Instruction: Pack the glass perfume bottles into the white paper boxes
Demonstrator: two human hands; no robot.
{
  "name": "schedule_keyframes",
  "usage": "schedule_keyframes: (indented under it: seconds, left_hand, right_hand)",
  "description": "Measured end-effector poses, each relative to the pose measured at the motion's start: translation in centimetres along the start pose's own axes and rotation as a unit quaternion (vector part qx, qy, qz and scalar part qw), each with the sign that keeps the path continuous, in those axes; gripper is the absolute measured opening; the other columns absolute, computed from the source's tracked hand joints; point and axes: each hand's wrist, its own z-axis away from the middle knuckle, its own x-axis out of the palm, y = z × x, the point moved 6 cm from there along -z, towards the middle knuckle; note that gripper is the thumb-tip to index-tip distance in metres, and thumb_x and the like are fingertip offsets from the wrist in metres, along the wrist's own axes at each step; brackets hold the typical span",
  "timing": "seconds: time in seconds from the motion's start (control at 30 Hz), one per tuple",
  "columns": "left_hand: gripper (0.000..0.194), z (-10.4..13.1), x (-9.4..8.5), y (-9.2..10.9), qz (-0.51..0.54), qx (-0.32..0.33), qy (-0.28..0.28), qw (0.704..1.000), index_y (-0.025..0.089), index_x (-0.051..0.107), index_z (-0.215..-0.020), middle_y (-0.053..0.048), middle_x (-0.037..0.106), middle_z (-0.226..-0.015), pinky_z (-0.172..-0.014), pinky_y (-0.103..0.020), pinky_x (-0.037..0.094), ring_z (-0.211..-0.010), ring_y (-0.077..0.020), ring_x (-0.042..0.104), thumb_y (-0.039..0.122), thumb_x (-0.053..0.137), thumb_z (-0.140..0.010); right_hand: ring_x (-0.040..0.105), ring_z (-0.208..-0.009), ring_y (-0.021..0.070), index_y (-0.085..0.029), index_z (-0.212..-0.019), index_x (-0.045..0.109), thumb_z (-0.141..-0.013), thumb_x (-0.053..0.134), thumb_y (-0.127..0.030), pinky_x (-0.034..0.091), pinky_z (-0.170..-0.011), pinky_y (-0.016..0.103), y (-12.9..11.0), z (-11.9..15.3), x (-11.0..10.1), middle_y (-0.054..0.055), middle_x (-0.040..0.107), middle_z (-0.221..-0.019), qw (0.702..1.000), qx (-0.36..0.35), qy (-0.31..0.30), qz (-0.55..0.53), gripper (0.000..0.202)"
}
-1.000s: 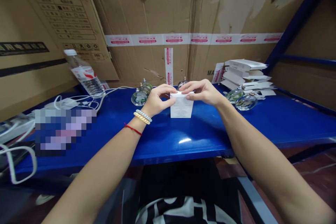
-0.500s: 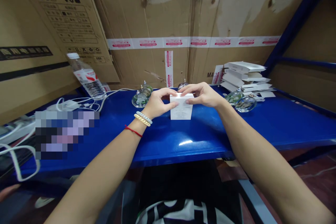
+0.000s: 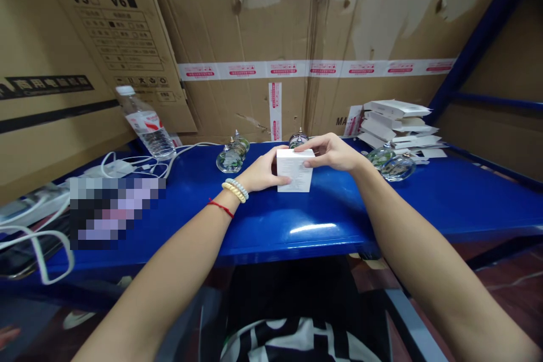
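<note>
A small white box with fine print on its near face stands on the blue table. Its top looks closed. My left hand grips its left side, the thumb across the lower front and the other fingers hidden behind. My right hand holds the upper right part, thumb on the front face and fingers at the top edge. Behind the box is a round glass bottle, partly hidden. More glass bottles stand to the left, and others to the right.
Flattened white cartons are piled at the back right. A plastic water bottle leans at the back left, near white cables and a pixelated item. Cardboard lines the back of the blue table.
My left hand has slid down from the box's top edge to its lower left side. My right hand remains at the upper right. The view has shifted slightly.
</note>
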Motion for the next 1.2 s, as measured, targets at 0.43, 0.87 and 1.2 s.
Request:
schedule_keyframes:
  seconds: [0.43,0.87,1.2]
  left_hand:
    - [0.05,0.3,-1.5,2.9,-0.028,0.063,0.087,0.994,0.015,0.063,-0.116,-0.011,0.07,-0.111,-0.075,-0.031,0.055,-0.088,-0.0183,0.067,0.031,0.073,-0.07]
    - [0.034,1.8,-3.2,8.0,-0.252,0.076,-0.064,0.963,0.021,0.073,-0.11,-0.004,0.076,-0.096,-0.07,-0.024,0.048,-0.074,-0.0135,0.067,0.034,0.066,-0.079]
    - [0.061,8.4,-13.9,6.3,-0.402,-0.218,-0.059,0.887,0.026,0.058,-0.131,-0.005,0.074,-0.102,-0.071,-0.026,0.05,-0.087,-0.0212,0.068,0.039,0.065,-0.072]
  right_hand:
    - [0.058,-0.059,0.0107,-0.014,-0.08,0.076,-0.054,0.085,-0.033,0.046,-0.055,0.024,-0.7,0.1,0.5,0.003,0.071,-0.07,0.997,-0.033,0.065,0.036,0.033]
    - [0.062,-0.072,0.0099,-0.016,-0.079,0.057,-0.056,0.087,-0.029,0.052,-0.067,0.024,-1.7,0.0,3.8,-0.001,0.065,-0.079,0.995,-0.054,-0.038,-0.074,0.041]
    - [0.065,-0.09,0.0166,-0.015,-0.105,0.06,-0.064,0.081,-0.045,0.052,-0.08,0.032,-1.0,0.3,4.7,0.011,0.069,-0.105,0.992,0.007,-0.105,0.074,0.055]
